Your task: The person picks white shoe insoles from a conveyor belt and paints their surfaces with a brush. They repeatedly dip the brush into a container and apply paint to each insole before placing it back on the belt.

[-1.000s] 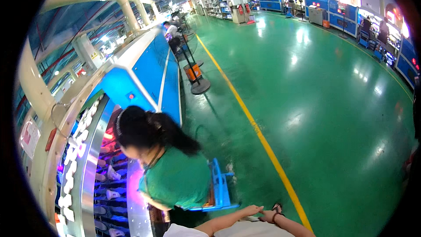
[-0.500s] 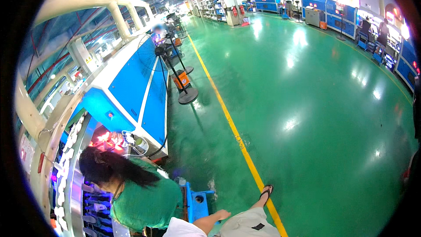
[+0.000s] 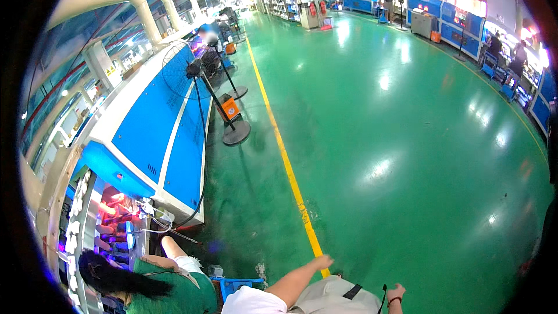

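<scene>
My left hand (image 3: 321, 263) hangs in front of me over the yellow floor line, small in the view. Its fingers are loosely curled, with nothing visible in them. My right hand (image 3: 397, 292), with a dark bracelet at the wrist, is low at my right side beside my light shorts (image 3: 328, 296). Its fingers are also curled in, and I see no thing held. A thin black strip (image 3: 383, 296) shows just left of it; whether the two touch I cannot tell.
At lower left a person in a green top (image 3: 180, 293) sits by a blue stool (image 3: 235, 284) at a conveyor carrying shoe-shaped pieces. Ahead on the left are a blue-and-white machine (image 3: 154, 119), a black standing fan (image 3: 235, 132) and an orange box (image 3: 230, 108). Green floor (image 3: 360, 116) stretches rightward.
I have moved forward along the yellow line; the seated person and the machine have shifted lower and leftward. My left hand is farther forward and right, and my right hand has come into view.
</scene>
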`<state>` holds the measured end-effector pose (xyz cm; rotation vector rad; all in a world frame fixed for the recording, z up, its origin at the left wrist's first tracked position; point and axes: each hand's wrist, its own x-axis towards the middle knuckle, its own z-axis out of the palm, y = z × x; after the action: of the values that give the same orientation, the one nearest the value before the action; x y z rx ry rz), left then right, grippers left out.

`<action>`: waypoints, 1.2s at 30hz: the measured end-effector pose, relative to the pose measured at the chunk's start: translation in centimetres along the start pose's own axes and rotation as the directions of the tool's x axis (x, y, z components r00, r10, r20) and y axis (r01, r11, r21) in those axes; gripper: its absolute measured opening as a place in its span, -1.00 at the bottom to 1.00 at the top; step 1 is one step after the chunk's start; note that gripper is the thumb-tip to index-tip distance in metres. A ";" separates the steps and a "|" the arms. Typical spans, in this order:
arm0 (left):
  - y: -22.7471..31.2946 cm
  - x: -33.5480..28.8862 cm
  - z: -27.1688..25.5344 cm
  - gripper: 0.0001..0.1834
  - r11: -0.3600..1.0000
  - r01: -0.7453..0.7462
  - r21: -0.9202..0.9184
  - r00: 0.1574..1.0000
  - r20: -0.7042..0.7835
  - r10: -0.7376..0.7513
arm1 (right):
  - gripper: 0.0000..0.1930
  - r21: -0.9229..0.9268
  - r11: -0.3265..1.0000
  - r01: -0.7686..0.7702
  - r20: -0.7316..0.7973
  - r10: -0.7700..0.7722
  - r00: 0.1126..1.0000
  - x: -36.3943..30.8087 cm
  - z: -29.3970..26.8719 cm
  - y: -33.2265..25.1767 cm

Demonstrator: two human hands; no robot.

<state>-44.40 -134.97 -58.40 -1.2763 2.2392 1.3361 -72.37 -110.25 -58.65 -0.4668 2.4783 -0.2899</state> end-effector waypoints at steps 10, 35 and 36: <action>7.1 6.4 -7.3 -0.56 0.902 -0.129 -0.412 0.960 -0.281 0.009 | -0.52 -0.199 0.977 0.080 0.403 0.007 0.915 7.4 -3.0 -12.8; 8.9 18.0 -12.5 -0.60 0.741 0.254 -0.622 0.826 -0.260 -0.501 | -0.61 -0.613 0.403 0.679 0.628 -0.273 0.729 29.6 -6.7 -35.4; 8.6 18.3 -12.0 -0.60 0.747 0.243 -0.619 0.837 -0.256 -0.485 | -0.61 -0.604 0.382 0.699 0.651 -0.269 0.710 28.7 -6.6 -36.2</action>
<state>-59.28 -153.17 -57.26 -2.2596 1.6657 1.7600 -88.65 -153.96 -57.04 -1.5275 1.7557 0.7760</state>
